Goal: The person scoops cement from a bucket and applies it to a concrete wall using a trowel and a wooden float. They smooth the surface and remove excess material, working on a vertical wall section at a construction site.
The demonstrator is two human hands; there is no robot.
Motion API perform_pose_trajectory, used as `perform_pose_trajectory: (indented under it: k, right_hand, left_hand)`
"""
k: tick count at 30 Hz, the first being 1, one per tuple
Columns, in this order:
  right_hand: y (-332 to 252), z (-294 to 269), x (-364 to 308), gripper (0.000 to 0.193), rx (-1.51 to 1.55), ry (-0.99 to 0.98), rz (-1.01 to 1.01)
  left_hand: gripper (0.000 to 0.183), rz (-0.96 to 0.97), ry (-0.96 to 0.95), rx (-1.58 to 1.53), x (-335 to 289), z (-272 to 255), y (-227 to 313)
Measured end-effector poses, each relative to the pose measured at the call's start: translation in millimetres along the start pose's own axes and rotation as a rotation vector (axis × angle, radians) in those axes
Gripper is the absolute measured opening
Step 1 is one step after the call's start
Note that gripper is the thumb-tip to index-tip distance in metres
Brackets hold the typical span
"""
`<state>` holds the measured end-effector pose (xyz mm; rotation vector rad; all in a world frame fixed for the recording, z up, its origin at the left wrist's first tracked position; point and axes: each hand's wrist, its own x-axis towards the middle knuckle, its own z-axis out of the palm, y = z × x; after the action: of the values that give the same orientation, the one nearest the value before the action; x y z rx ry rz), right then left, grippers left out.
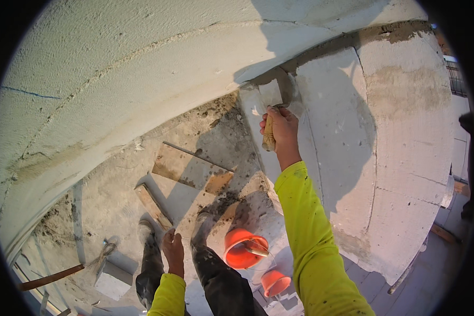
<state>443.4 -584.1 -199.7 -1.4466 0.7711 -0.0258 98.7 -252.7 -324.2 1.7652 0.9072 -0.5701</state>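
Observation:
In my right hand [283, 126], fingers wrap around the wooden handle of a trowel [271, 94]. Its flat metal blade rests against wet grey mortar [292, 89] where the pale block wall [332, 116] meets the rough wall [142, 68]. Lower down, my left hand [173, 248] hangs in front of my legs with its fingers curled in and nothing visible in them. Just beyond it, a narrow wooden board [153, 206] lies on the floor, apart from the hand as far as I can tell.
An orange bucket [237, 258] with a light-coloured handle sticking out stands by my feet, beside a smaller orange bucket [275, 283]. A wide plank [181, 169] lies on the mortar-spattered floor [116, 205]. To the left are a white block [113, 279] and a wooden stick [52, 277].

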Motion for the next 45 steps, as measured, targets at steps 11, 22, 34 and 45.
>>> perform_pose_trajectory:
  k: [11,22,34,45]
  right_hand:
    - [82,-13,57,0.014,-0.104,-0.085,0.194]
    - [106,-42,23,0.016,-0.097,-0.119,0.04]
    - [367,-110,-339,0.027,-0.317,0.056,0.71]
    - [514,-92,-353,0.036,-0.628,0.487,0.477]
  left_hand:
    - [0.039,-0.003,-0.034,-0.129,5,3,1]
    - [0.037,-0.02,-0.007,-0.037,6,5,-11]
    - [0.038,-0.164,-0.27,-0.106,-74,-30,0]
    - [0.036,-0.236,-0.388,0.101,-56,-59,2]
